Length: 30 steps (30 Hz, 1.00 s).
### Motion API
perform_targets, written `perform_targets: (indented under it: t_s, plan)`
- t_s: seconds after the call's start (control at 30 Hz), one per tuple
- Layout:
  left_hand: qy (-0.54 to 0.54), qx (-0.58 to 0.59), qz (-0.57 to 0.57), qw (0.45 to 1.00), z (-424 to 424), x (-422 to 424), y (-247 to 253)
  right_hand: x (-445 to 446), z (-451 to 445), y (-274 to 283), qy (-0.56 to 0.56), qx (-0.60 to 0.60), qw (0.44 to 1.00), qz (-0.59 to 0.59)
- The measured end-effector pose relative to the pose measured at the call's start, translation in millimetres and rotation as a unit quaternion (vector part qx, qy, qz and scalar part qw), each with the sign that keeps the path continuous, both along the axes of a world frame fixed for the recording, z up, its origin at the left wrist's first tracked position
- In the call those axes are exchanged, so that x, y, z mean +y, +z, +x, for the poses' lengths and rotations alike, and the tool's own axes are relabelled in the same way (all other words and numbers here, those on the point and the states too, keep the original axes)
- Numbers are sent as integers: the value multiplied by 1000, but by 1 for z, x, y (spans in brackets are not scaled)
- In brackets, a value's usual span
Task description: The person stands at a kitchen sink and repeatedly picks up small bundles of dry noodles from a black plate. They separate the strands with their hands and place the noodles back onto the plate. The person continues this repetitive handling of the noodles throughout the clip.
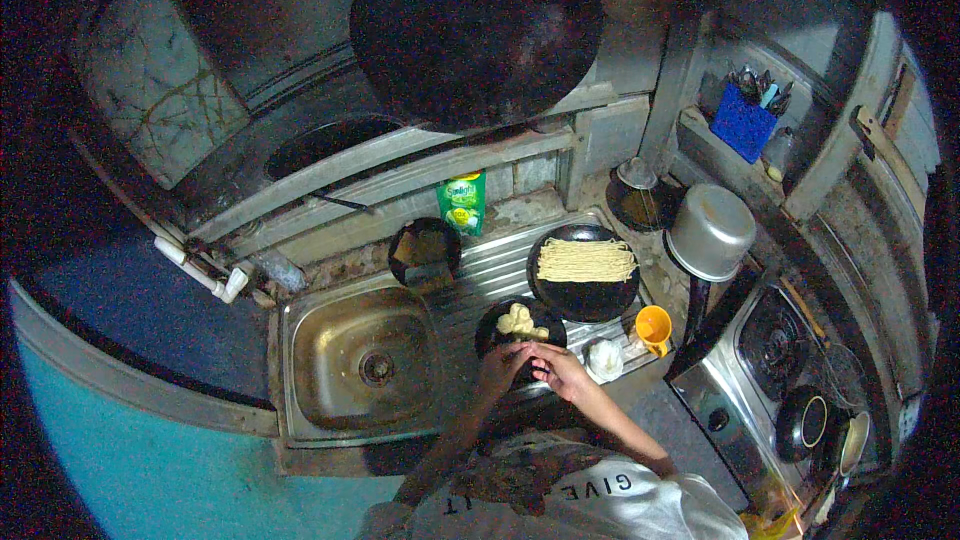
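Note:
My left hand point(504, 369) and my right hand point(558, 370) meet at the fingertips over the near edge of a dark plate point(489, 322). Pale dough-like pieces point(516, 321) lie on that plate, just beyond my fingers. Whether something small is held between the fingertips cannot be made out. Behind and to the right, a larger black round plate or pan point(592, 303) bears a neat row of pale noodle-like strands point(586, 261). Right of my right hand are a white item point(605, 360), perhaps a plastic bag or a bowl, and an orange cup point(652, 325) with a handle.
A steel sink point(360, 367) lies left of my hands. Behind it are a dark bowl point(424, 249) and a green Sunlight pouch point(462, 204). An upturned metal pot point(711, 231) and a gas stove point(720, 418) stand right. A large dark round object point(477, 30) is at the top.

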<state>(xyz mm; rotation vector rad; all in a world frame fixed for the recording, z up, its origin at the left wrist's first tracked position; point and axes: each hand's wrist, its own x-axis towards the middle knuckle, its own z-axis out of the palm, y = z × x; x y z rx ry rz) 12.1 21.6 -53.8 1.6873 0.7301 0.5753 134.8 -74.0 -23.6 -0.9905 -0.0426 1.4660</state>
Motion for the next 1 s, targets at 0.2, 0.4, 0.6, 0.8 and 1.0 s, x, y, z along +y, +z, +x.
perform_targets:
  t_s: [0.2, 0.4, 0.6, 0.8, 1.0]
  plan:
    - [-21, -48, 63, 997, -2, 4, -14, -1, 4, -23, -26, -15, 999, -10]
    - [-5, -36, 34, 999, -3, 5, -34, 1, 4, -7, -50, 40, 998, 0]
    - [-29, -139, 335, 931, -4, 11, -53, 2, 7, -17, -74, 44, 996, 17]
    - [-44, 85, -32, 995, -11, 0, 13, 3, 6, -21, -86, 69, 994, 20]
    - [-75, -93, -270, 956, -14, 9, -50, 2, 7, 5, 9, 96, 993, 65]
